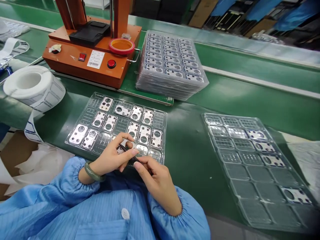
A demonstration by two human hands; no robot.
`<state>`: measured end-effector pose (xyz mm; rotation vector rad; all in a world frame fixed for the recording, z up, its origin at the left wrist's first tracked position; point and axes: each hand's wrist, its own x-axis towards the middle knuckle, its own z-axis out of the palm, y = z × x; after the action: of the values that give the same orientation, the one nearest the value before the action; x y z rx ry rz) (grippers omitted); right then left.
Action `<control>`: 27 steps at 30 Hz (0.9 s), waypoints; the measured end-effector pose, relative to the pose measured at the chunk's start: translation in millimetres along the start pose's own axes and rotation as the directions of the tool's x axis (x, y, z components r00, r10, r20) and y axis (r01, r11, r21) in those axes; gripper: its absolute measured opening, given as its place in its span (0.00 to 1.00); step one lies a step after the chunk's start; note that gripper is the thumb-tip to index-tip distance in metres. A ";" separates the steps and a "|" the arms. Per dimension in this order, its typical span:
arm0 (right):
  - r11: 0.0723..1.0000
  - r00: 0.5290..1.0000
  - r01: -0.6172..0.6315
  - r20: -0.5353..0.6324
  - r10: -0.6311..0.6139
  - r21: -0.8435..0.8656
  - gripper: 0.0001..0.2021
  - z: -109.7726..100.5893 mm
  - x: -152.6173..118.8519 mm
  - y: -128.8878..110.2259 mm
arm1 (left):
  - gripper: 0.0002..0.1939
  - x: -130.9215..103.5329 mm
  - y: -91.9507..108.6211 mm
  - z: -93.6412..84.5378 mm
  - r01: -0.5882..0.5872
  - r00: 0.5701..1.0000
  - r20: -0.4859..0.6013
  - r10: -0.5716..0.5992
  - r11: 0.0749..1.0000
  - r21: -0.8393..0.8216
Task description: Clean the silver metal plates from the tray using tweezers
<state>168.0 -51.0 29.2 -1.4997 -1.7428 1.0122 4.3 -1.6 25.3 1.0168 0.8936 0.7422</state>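
Observation:
My left hand [115, 155], with a green bangle at its wrist, is closed on a small dark, thin piece [127, 149] over the near edge of a clear plastic tray. My right hand [157, 173] meets it from the right, its thumb and fingertips pinched at the lower end of the same piece. The fingers hide most of it, so its kind cannot be made out. Under and beyond the hands, the clear tray [122, 125] holds several silver metal plates [144, 134] with round holes. Some of its pockets have no plate.
To the right lies another clear tray [258, 175] with several plates along its right side. A tall stack of filled trays [172, 61] stands behind. At the back left are an orange press [82, 68], a red tape roll [121, 46] and a white label roll [35, 86].

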 end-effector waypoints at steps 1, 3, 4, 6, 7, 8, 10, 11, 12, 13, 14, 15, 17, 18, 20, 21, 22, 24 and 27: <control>1.000 1.000 -0.015 0.013 0.015 0.022 0.15 -0.7 0.7 -0.5 | 0.17 -0.3 0.1 0.4 0.001 1.000 0.001 -0.001 1.000 0.007; 0.996 0.998 -0.056 0.043 0.053 0.065 0.20 -2.2 2.2 -1.6 | 0.17 -0.8 -0.2 0.8 0.000 1.000 -0.003 0.000 1.000 0.013; 0.994 0.996 -0.077 0.060 0.073 0.078 0.22 -2.9 2.8 -2.0 | 0.17 -0.8 -0.5 0.8 -0.001 1.000 -0.004 0.001 1.000 0.014; 0.990 0.990 -0.111 0.093 0.103 0.086 0.24 -4.2 3.7 -2.5 | 0.17 -0.5 -1.3 0.4 -0.005 1.000 0.001 0.005 1.000 0.016; 0.990 0.989 -0.118 0.103 0.109 0.080 0.24 -4.8 4.0 -2.4 | 0.17 -0.3 -1.8 0.1 -0.008 1.000 0.007 0.007 1.000 0.016; 0.991 0.988 -0.117 0.106 0.109 0.069 0.24 -5.2 4.0 -2.1 | 0.17 0.0 -2.2 -0.2 -0.011 1.000 0.012 0.011 1.000 0.014; 0.994 0.992 -0.102 0.083 0.098 0.045 0.20 -5.0 3.5 -0.7 | 0.17 0.7 -3.0 -0.9 -0.022 1.000 0.011 0.022 1.000 0.007; 0.995 0.994 -0.090 0.059 0.088 0.037 0.15 -4.3 3.0 0.1 | 0.17 0.9 -3.4 -1.2 -0.028 1.000 0.006 0.028 1.000 0.003; 0.997 0.997 -0.073 0.029 0.072 0.034 0.12 -3.2 2.3 1.0 | 0.17 1.1 -3.8 -1.5 -0.034 0.999 0.002 0.034 0.999 -0.002; 0.998 0.999 -0.048 -0.004 0.048 0.028 0.11 -1.9 1.4 1.7 | 0.17 1.3 -4.2 -1.7 -0.037 0.999 -0.002 0.037 0.999 -0.006; 1.000 0.999 -0.012 -0.037 0.013 0.017 0.12 -0.4 0.3 2.2 | 0.17 1.4 -4.6 -1.8 -0.035 0.999 -0.005 0.035 0.999 -0.010; 1.000 0.997 0.030 -0.066 -0.030 -0.001 0.11 1.1 -0.9 2.4 | 0.17 1.4 -4.9 -1.8 -0.031 1.000 -0.005 0.031 0.999 -0.013; 0.992 0.987 0.115 -0.108 -0.119 -0.046 0.07 3.5 -3.3 2.3 | 0.19 1.3 -5.3 -1.7 -0.021 1.000 -0.005 0.021 1.000 -0.016; 0.987 0.980 0.147 -0.124 -0.154 -0.066 0.06 4.3 -4.4 2.1 | 0.19 1.2 -5.3 -1.5 -0.019 1.000 -0.003 0.019 1.000 -0.014; 0.979 0.970 0.185 -0.143 -0.195 -0.083 0.05 5.0 -6.1 1.9 | 0.20 1.0 -4.8 -1.4 -0.019 1.000 0.001 0.019 1.000 -0.011; 0.977 0.968 0.195 -0.146 -0.206 -0.083 0.05 5.1 -6.5 2.1 | 0.20 0.9 -4.4 -1.4 -0.016 1.000 -0.001 0.016 1.000 -0.011; 0.977 0.967 0.200 -0.145 -0.210 -0.078 0.05 5.0 -6.7 2.3 | 0.20 0.8 -4.0 -1.4 -0.009 1.000 -0.006 0.009 1.000 -0.011; 0.982 0.973 0.182 -0.131 -0.188 -0.055 0.06 4.6 -6.6 2.8 | 0.21 0.6 -3.2 -1.7 0.007 1.000 -0.017 -0.007 1.000 -0.011; 0.996 0.991 0.091 -0.100 -0.092 -0.022 0.08 4.1 -5.5 2.5 | 0.21 0.8 -2.9 -2.1 0.014 1.000 -0.020 -0.014 1.000 -0.007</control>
<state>166.7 -57.0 25.1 -1.4424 -1.7363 0.8618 3.2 -1.2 21.9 0.9971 0.9140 0.7442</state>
